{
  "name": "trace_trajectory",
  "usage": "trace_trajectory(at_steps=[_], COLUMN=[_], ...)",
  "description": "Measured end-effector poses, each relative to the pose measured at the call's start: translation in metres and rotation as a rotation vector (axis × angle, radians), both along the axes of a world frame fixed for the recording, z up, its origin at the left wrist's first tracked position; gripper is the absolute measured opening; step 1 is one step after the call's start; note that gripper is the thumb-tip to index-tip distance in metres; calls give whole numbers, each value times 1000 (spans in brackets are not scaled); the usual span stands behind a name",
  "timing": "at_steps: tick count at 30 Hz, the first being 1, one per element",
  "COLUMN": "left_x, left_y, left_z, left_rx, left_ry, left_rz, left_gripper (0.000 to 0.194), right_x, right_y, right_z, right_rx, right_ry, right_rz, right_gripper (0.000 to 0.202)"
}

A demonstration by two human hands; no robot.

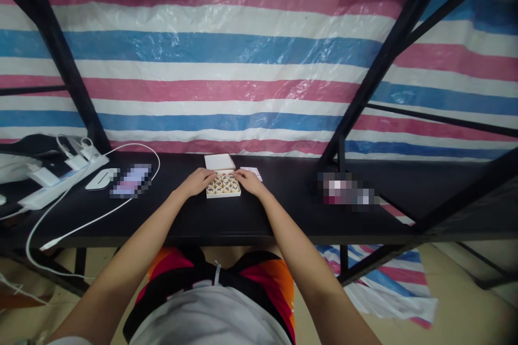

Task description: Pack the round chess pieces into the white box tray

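Black, flat surface [291,218] crosses the frame; at centre sits the open white box [224,194] of round, cream-coloured game pieces [219,190]. Left hand [198,181] and right hand [250,181] curl over its far corners, fingers narrow; whether they grip anything, I cannot tell. Uneven pressure could tilt the box and spill pieces; knuckles might nudge the white, flat lid [219,161] behind.

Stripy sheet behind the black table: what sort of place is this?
Perhaps a makeshift nook in a home or dormitory: striped plastic sheeting hangs behind a black table, with slanting black bars and a white power strip.
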State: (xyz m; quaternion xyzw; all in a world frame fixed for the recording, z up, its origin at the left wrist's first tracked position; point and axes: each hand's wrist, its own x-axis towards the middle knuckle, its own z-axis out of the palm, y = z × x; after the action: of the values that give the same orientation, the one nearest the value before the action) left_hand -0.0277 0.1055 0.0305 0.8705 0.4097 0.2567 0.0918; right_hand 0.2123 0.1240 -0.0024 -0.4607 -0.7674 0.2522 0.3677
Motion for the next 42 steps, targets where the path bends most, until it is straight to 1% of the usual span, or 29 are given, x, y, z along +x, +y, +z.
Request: trace_trajectory(at_steps=[5, 8, 12, 15, 18, 21, 24, 34, 42], left_x=[-1, -3, -17, -33, -42, -43, -40, -35, -34], left_y=[3, 5, 12, 20, 24, 24, 20, 6, 3], left_z=[-6, -9, -10, -13, -18, -22, -20, -5, -2], left_rx=[-16, -16, 28, 54, 28, 0, -17, -65, -90], left_ry=[-6, -14, -51, -22, 29, 44, 47, 100, 64], left_rz=[-1, 35, 139, 201, 206, 222, 251, 412, 412], left_gripper=[49, 49, 48, 43, 37, 33, 32, 28, 25], right_x=[0, 0, 0, 0, 0, 0, 0, 0, -1], right_y=[-1, -2, -2, -3, -3, -3, -2, -3, -4], right_z=[1, 1, 1, 2, 3, 3, 1, 2, 5], right_rx=[14, 13, 2, -2, -6, -20, -27, 1, 19], right_ry=[-2, -3, 8, 7, 6, 10, 18, 11, 16], right_rz=[-1, -1, 2, 1, 5, -2, 2, 6, -51], right_gripper=[26, 26, 25, 24, 24, 25, 25, 26, 26])
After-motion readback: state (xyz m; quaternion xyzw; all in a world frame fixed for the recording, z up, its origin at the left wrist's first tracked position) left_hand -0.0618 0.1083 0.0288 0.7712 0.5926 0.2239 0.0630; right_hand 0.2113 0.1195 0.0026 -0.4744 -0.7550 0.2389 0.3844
